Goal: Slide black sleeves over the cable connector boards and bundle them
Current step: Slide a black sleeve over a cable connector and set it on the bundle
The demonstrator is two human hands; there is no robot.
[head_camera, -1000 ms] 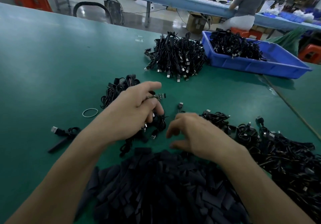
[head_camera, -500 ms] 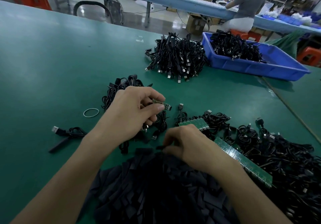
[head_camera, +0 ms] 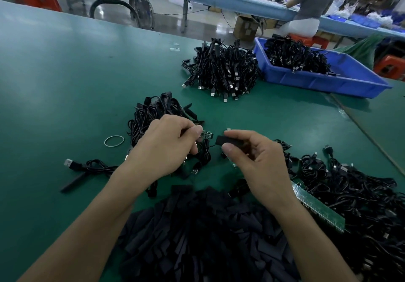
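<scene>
While our left grip (head_camera: pixel 166 148) pinches the connector board (head_camera: pixel 205 134) w/ its bare end poking out toward the right grip (head_camera: pixel 258 161), which pinches one black sleeve (head_camera: pixel 228 141) between thumb & fingers, the two parts sit just apart, sleeve end toward board. Next move, we judge: line the sleeve's open end square w/ the board edge, squeeze its sides lightly so the flat mouth gapes, then push straight on, no twist, or the pins may snag. Board's cable seems to trail under the left grip onto the surface (head_camera: pixel 65 73). The spare sleeve pile (head_camera: pixel 208 238) lies below both grips; a rubber band (head_camera: pixel 114 141) left of the left grip should do for bundling.
</scene>
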